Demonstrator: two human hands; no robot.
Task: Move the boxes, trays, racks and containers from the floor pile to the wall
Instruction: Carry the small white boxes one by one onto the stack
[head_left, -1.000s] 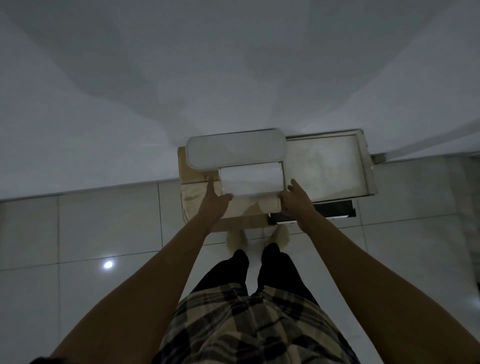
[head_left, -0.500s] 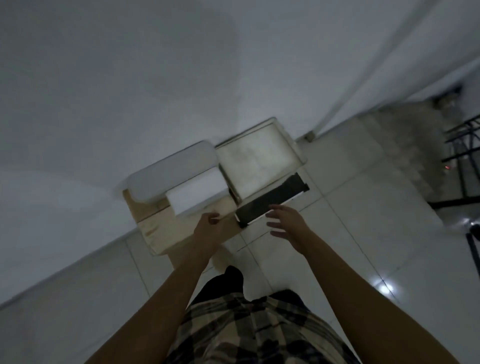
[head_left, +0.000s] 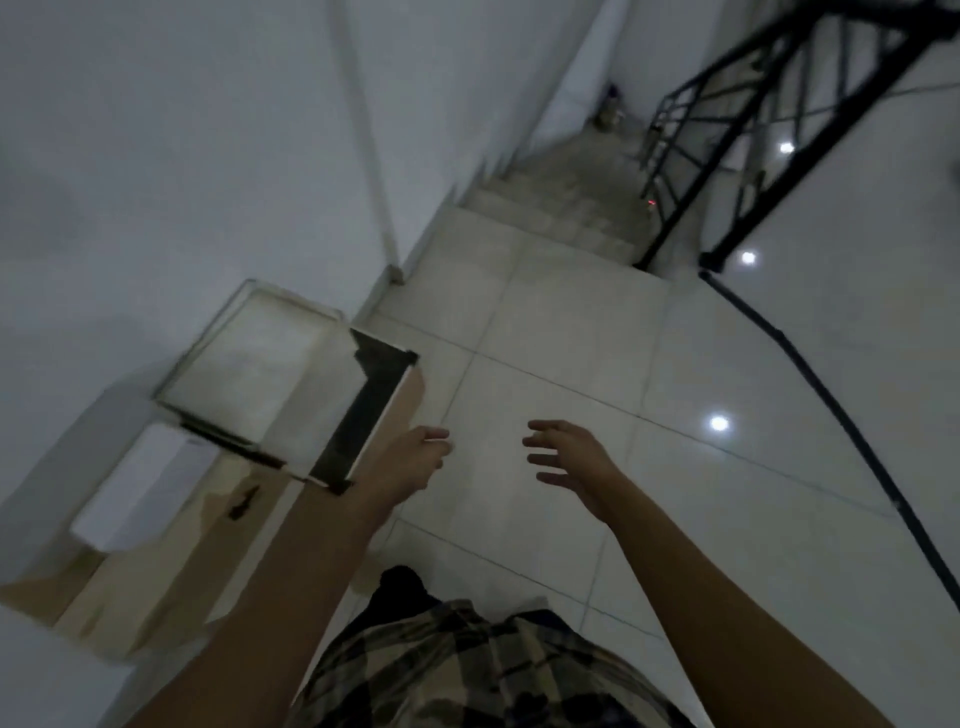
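A stack of items stands against the white wall at the left: a brown cardboard box (head_left: 156, 577) at the bottom, a white box (head_left: 150, 483) on top of it, and a shallow white tray (head_left: 249, 374) with a dark slab (head_left: 369, 410) beside it. My left hand (head_left: 415, 457) hovers over the floor just right of the stack, fingers loosely curled, holding nothing. My right hand (head_left: 566, 462) is further right over the tiles, fingers spread and empty. Neither hand touches the stack.
Glossy white floor tiles (head_left: 597, 364) stretch ahead. A grey staircase (head_left: 571, 202) drops away at the top centre, with a black metal railing (head_left: 727, 130) to its right. A dark cable (head_left: 841, 410) runs along the floor at the right. A white pipe (head_left: 369, 145) runs up the wall.
Both hands have let go of the white box and pulled away from the stack. The view has swung right, towards the stairs and the open floor.
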